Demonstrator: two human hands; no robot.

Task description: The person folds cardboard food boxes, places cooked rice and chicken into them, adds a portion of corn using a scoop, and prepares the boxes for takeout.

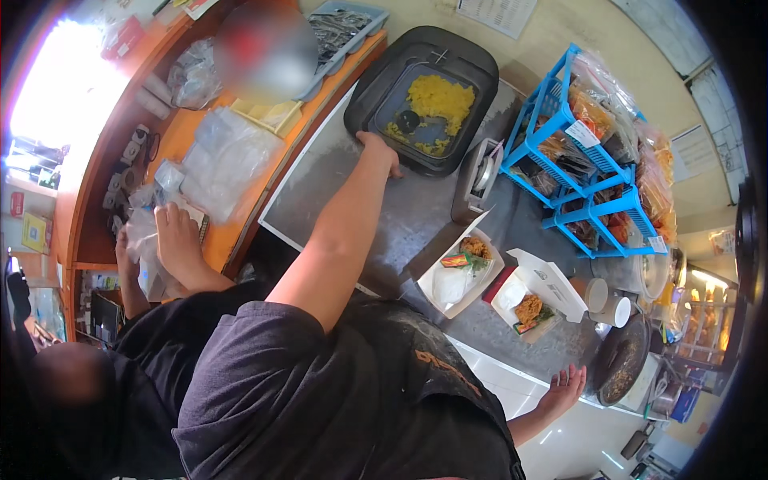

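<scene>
My left hand [381,153] grips the near rim of a black rectangular container [480,78]. Yellow rice [441,99] shows inside it, apparently beneath a clear panel with a round black knob [408,122]. Below and right of my left hand are two open paper meal boxes. One box [423,289] holds a wrapped white portion [450,285], fried chicken [474,247] and a sauce packet [455,260]. The other box [549,282] has similar food, including fried chicken [529,309]. My right hand [564,387] is empty, fingers apart, by the counter's front edge near a round dark pan [621,360].
Blue stacked baskets [576,159] with bagged food stand at the counter's back right. A narrow metal holder [474,183] sits beside the container. Paper cups [609,306] stand near the pan. At left, a co-worker's hands [180,240] handle a clear plastic bag [142,231] by an orange shelf [240,240].
</scene>
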